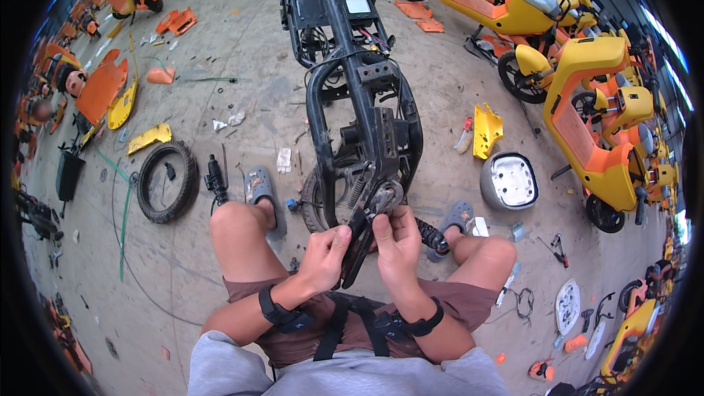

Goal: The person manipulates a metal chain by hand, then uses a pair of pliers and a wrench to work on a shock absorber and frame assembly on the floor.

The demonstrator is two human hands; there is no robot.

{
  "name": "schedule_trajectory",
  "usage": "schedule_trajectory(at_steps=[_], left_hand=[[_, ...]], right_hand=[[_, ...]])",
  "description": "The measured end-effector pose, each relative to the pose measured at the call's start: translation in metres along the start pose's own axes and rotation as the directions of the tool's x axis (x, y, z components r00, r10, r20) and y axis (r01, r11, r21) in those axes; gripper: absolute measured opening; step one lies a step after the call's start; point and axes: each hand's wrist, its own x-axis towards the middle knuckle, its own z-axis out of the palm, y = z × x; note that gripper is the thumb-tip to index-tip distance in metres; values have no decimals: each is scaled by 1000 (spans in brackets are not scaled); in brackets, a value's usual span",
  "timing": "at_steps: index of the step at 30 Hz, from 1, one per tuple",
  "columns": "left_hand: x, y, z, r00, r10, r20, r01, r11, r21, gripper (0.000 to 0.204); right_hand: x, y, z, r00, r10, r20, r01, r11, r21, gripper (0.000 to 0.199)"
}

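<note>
A scooter workshop in a big, shed-like hall [639,1].
Yellow-and-orange scooters [612,176] crowd both sides; on the stained concrete floor [242,48] lie a loose tyre [190,180], orange panels [103,88] and a red-handled tool [560,253], scattered around a bare black frame [358,103]; bright strips [658,27] line the wall.

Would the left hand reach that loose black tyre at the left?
Probably not without leaning: the left hand holds a black part at the near end of the frame, and the bent left leg lies between hand and tyre.
</note>
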Motion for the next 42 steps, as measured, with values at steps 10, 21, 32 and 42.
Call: schedule_trajectory(at_steps=[10,21,32,42], left_hand=[[6,-7,0,983,165,-83,-153,979,132,51],[4,10,-20,932,-231,278,315,898,-308,62],[5,5,-28,841,-324,433,487,801,-347,56],[0,3,-24,915,-231,332,335,892,-304,58]], right_hand=[[-3,-16,0,974,67,214,67,824,-562,38],[-1,-10,-18,948,-46,315,230,783,-578,36],[2,-5,-52,939,209,274,-131,952,-276,22],[-3,-9,-47,979,118,166,-71,962,-264,30]])
